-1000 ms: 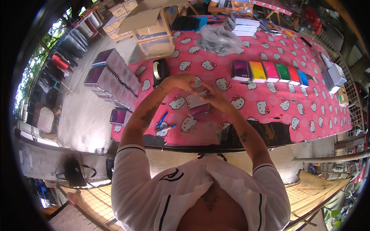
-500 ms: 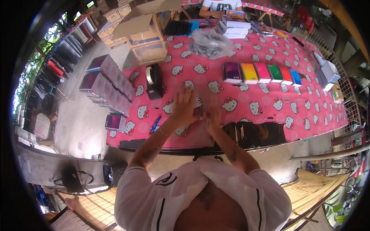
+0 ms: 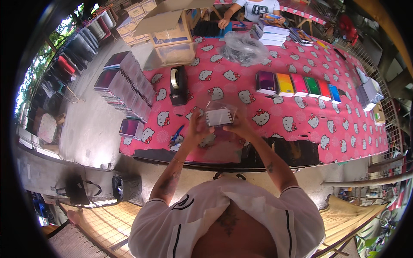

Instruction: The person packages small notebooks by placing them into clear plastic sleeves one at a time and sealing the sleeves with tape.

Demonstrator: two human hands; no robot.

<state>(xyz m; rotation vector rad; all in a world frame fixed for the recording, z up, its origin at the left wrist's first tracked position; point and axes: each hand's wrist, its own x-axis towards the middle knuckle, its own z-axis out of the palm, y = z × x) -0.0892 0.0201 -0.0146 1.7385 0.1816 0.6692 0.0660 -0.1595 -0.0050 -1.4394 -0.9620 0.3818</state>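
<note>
Both my hands hold a small stack of spiral notebooks in a clear plastic bag (image 3: 219, 116) above the near edge of the pink-covered table (image 3: 301, 129). My left hand (image 3: 195, 127) grips its left side and my right hand (image 3: 241, 127) grips its right side. The stack shows its white spiral edge toward me. A blue pair of scissors (image 3: 176, 135) lies on the cloth just left of my left hand.
A black tape dispenser (image 3: 177, 85) stands left of centre. A row of coloured notebooks (image 3: 299, 84) lies to the right, and a clear bag of dark items (image 3: 244, 46) behind. Notebook stacks (image 3: 129, 84) line the left edge. Another person (image 3: 254, 8) sits at the far side by cardboard boxes (image 3: 170, 26).
My hands have stayed together on the bagged notebooks while my view shifted; the white spiral edge of the stack now faces me more plainly.
</note>
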